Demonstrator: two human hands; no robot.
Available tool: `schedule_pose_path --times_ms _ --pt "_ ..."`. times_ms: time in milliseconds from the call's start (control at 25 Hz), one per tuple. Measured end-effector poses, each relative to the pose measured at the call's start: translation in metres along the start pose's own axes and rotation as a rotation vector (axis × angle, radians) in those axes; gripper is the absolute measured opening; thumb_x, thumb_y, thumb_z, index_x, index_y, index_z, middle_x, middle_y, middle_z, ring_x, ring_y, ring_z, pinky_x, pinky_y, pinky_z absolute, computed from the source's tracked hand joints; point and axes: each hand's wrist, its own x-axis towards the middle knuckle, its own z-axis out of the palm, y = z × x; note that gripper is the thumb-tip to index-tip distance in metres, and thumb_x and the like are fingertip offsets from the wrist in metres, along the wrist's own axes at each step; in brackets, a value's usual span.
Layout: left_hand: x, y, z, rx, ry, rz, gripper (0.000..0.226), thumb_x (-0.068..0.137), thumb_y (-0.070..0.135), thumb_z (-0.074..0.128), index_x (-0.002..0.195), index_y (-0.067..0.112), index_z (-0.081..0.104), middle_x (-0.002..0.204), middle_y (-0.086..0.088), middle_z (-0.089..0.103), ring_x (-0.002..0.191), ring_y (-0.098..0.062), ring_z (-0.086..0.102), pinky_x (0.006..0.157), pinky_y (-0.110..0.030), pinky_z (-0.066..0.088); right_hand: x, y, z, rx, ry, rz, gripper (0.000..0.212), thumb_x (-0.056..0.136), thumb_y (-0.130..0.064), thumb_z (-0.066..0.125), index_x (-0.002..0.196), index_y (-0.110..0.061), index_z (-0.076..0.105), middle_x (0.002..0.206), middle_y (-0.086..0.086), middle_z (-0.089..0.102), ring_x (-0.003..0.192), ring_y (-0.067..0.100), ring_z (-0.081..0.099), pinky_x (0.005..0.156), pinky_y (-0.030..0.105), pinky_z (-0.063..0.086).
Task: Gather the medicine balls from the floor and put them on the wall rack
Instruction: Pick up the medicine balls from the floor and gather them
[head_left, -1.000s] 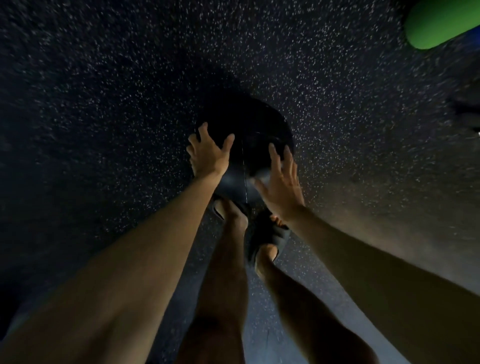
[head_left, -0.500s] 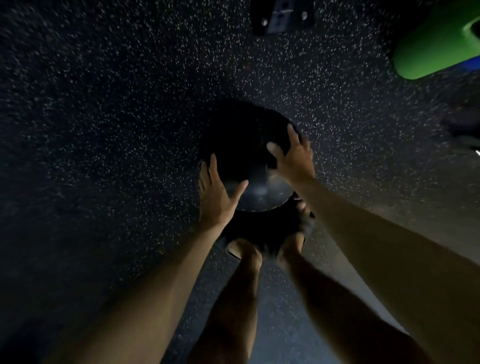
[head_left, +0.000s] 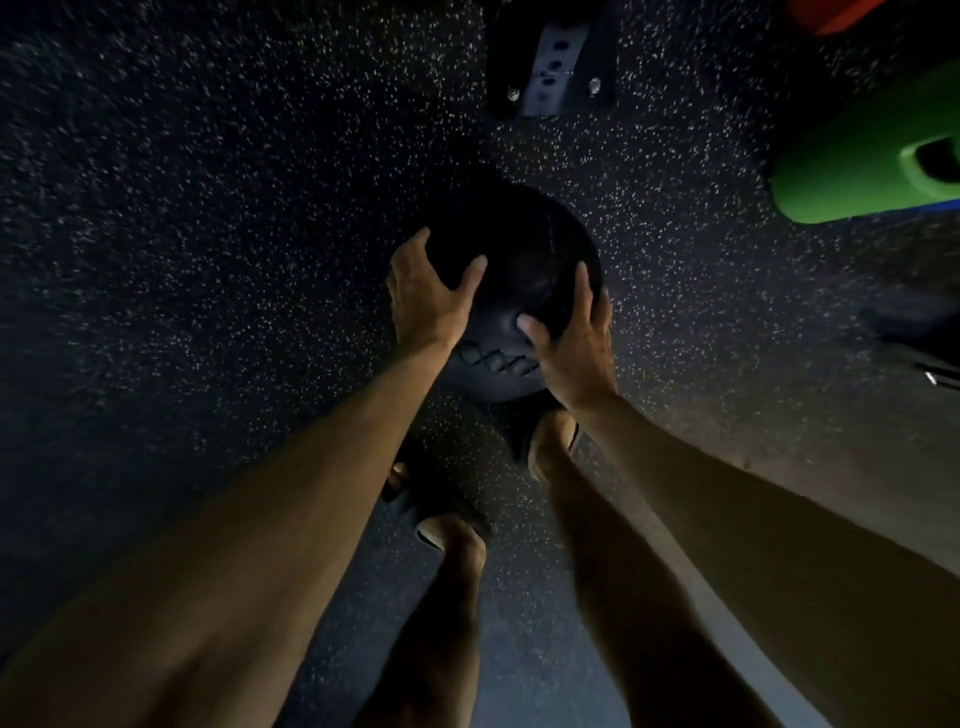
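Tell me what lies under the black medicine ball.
Speckled dark rubber floor shows around the black round medicine ball, with a dark sandal at its near edge. The ball, gripped by the left hand and right hand, hides the spot directly beneath.

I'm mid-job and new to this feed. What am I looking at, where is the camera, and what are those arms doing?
There is no machine here. This is one person, filmed by a wide-angle camera worn on the head and looking down, and the two bare arms are theirs. The left hand and right hand grip a black round medicine ball from either side, fingers curved round it. I cannot tell whether it has left the floor. Beneath is a dark speckled rubber floor, with the person's feet in dark sandals. A green rounded block sits at the right edge, and a bolted dark metal bracket at the top.
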Motion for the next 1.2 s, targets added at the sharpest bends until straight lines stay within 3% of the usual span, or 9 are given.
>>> schedule_pose_path --times_ms 120,280,400,520,680,760,960,1080,1200 --pt "0.003 0.006 0.004 0.011 0.019 0.132 0.083 0.087 0.054 0.066 0.149 0.01 0.034 0.148 -0.019 0.036 0.136 -0.033 0.038 0.109 -0.049 0.042 0.044 -0.009 -0.025 0.085 0.017 0.149 0.086 0.093 -0.07 0.041 0.159 -0.031 0.003 0.162 0.019 0.017 0.142 0.044 0.032 0.111 0.059 0.035" --pt "0.008 0.025 0.022 0.107 0.062 0.115 0.091 0.078 0.072 0.055 0.148 0.018 0.037 0.147 -0.018 0.039 0.135 -0.036 0.037 0.109 -0.055 0.038 0.086 -0.018 -0.059 0.166 0.066 0.32 0.077 0.097 -0.065 0.037 0.156 -0.018 0.021 0.15 0.022 0.036 0.137 0.042 0.038 0.111 0.05 0.036" --pt "0.023 0.049 0.027 0.111 0.042 0.087 0.086 0.081 0.07 0.059 0.148 0.021 0.038 0.148 -0.017 0.037 0.135 -0.034 0.037 0.108 -0.049 0.041 0.075 -0.023 -0.066 0.029 0.142 0.02 0.073 0.097 -0.06 0.043 0.155 -0.021 0.022 0.153 0.018 0.029 0.139 0.038 0.036 0.109 0.052 0.038" --pt "0.039 0.074 0.023 0.089 0.137 -0.004 0.077 0.085 0.063 0.062 0.142 0.016 0.042 0.141 -0.016 0.043 0.129 -0.03 0.044 0.104 -0.045 0.045 0.055 -0.021 -0.061 -0.218 0.082 -0.296 0.078 0.096 -0.06 0.048 0.159 -0.029 0.013 0.166 0.015 0.007 0.151 0.037 0.013 0.116 0.052 0.025" --pt "0.033 0.079 0.011 0.192 0.249 0.04 0.06 0.091 0.046 0.064 0.138 0.014 0.046 0.139 -0.014 0.046 0.127 -0.03 0.044 0.1 -0.045 0.047 0.077 -0.043 -0.066 -0.252 0.052 -0.255 0.083 0.096 -0.057 0.053 0.16 -0.034 0.005 0.167 0.012 -0.003 0.154 0.034 0.002 0.12 0.052 0.016" --pt "0.023 0.068 0.01 0.221 0.183 0.093 0.062 0.091 0.038 0.066 0.144 0.016 0.043 0.14 -0.014 0.046 0.125 -0.031 0.046 0.098 -0.045 0.049 0.093 -0.054 -0.075 -0.255 0.06 -0.198 0.082 0.096 -0.057 0.052 0.16 -0.033 0.006 0.167 0.016 0.002 0.153 0.037 0.007 0.12 0.052 0.02" --pt "0.016 0.073 -0.007 0.194 -0.126 -0.078 0.079 0.096 0.028 0.061 0.158 0.029 0.013 0.155 -0.015 0.031 0.133 -0.034 0.046 0.102 -0.046 0.045 0.098 -0.081 -0.092 -0.317 0.021 -0.152 0.073 0.099 -0.041 0.052 0.159 -0.025 0.014 0.164 0.021 0.011 0.149 0.04 0.017 0.118 0.053 0.026" --pt "-0.004 0.09 -0.035 0.272 -0.135 -0.128 0.058 0.098 0.029 0.055 0.151 0.021 0.033 0.146 -0.016 0.045 0.127 -0.035 0.052 0.098 -0.048 0.047 0.059 -0.089 -0.104 -0.423 0.002 -0.17 0.055 0.1 -0.031 0.05 0.149 -0.018 0.031 0.154 0.02 0.03 0.14 0.037 0.032 0.11 0.053 0.038" --pt "-0.058 0.095 -0.076 0.306 -0.138 -0.168 0.041 0.099 0.03 0.052 0.138 0.016 0.047 0.133 -0.015 0.057 0.118 -0.034 0.059 0.093 -0.047 0.05 -0.005 -0.104 -0.114 -0.505 -0.15 -0.217 0.042 0.101 -0.031 0.049 0.137 -0.012 0.042 0.134 0.016 0.052 0.117 0.03 0.055 0.095 0.046 0.052"
